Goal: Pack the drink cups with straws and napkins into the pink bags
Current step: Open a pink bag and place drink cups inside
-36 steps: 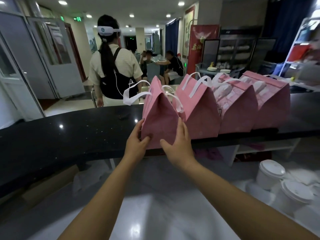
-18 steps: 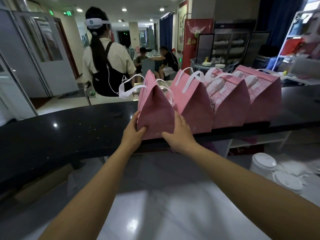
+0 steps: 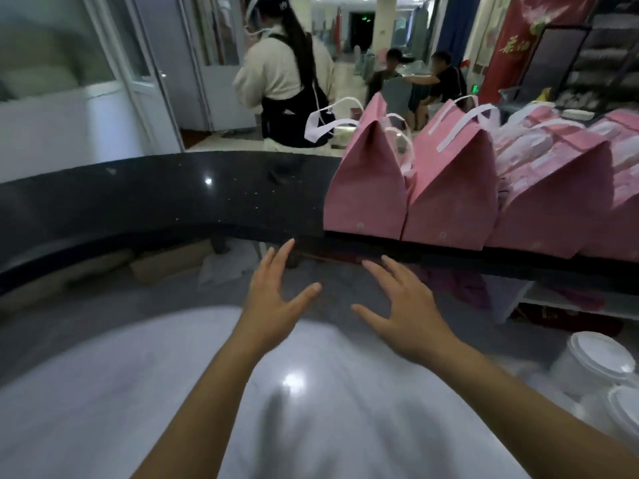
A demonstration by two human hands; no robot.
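Four pink bags [image 3: 453, 198] sit in a row on the right half of the black counter [image 3: 155, 198], squeezed side by side and touching. Each one is pinched to a peak on top, with white ribbon handles [image 3: 321, 124] flopping over. The last bag runs off the right edge, and what's inside them can't be seen.

The left hand [image 3: 273, 299] and right hand [image 3: 404, 312] hover over the white worktop [image 3: 155, 392] just short of the bags, fingers spread loose and holding nothing. Lidded white cups [image 3: 591, 361] sit at the bottom right, blurry and partly cropped.
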